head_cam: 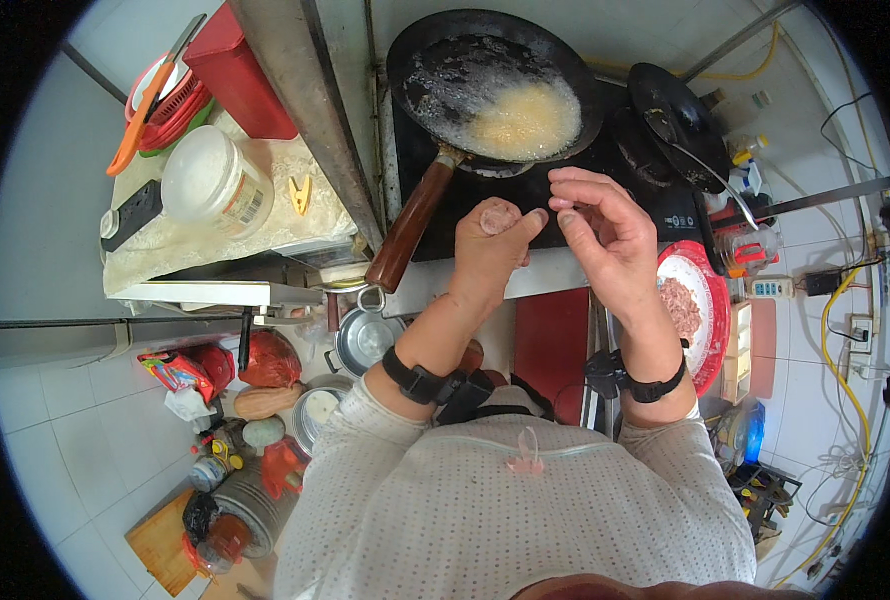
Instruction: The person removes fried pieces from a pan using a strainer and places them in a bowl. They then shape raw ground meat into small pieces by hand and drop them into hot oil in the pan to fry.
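Observation:
My left hand (490, 244) is closed in a fist in front of the wok, with a small ball of minced meat (499, 219) bulging out at the top between thumb and forefinger. Just to its right, my right hand (602, 236) is raised with fingers curved and apart, holding nothing that I can see. Beyond both hands, a black wok (407, 105) holds bubbling oil. A pale golden, foaming patch (527, 120) covers its near right part; the pieces beneath are hard to make out. A red-rimmed white basin (717, 330) with more minced meat (681, 309) sits beside my right forearm.
The wok's wooden handle (418, 217) points towards me on the left. A black pan (674, 124) with a metal ladle (715, 176) lies right of the wok on the cooktop (430, 176). At left, a white plastic tub (216, 180) and a red container (238, 75) stand on a covered surface.

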Demonstrator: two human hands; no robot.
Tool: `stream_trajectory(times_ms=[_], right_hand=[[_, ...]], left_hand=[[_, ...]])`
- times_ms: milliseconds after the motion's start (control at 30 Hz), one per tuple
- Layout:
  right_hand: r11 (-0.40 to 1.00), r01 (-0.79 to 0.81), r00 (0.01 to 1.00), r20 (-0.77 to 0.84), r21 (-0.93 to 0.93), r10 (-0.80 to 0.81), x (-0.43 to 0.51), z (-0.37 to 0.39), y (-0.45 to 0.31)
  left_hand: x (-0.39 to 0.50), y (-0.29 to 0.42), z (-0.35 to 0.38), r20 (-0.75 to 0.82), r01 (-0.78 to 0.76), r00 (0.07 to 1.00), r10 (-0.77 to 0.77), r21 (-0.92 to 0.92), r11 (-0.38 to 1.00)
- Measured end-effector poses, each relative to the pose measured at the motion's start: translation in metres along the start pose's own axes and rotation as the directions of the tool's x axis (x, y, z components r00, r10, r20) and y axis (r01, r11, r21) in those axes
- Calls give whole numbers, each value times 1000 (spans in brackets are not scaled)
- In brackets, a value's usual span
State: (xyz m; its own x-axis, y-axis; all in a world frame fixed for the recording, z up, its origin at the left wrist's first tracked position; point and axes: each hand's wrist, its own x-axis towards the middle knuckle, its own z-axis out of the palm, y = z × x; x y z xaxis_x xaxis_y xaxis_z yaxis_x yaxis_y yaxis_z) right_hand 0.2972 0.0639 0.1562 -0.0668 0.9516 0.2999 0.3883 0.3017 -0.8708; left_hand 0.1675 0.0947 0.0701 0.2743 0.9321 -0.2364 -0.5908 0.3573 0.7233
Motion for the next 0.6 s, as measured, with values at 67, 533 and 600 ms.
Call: stream_trajectory(times_ms=[67, 533, 600], right_hand=[[999, 24, 1000, -7, -37, -24, 1, 1, -2], [918, 252, 935, 320, -306, -150, 20, 21, 4], [940, 154, 981, 162, -304, -109, 27, 14, 10]], left_hand=[[0, -3, 0, 11, -53, 999, 53, 45, 998], [20, -25, -19, 157, -443, 847, 507, 735, 513], [20, -19, -17, -3, -219, 961, 277, 604, 766]])
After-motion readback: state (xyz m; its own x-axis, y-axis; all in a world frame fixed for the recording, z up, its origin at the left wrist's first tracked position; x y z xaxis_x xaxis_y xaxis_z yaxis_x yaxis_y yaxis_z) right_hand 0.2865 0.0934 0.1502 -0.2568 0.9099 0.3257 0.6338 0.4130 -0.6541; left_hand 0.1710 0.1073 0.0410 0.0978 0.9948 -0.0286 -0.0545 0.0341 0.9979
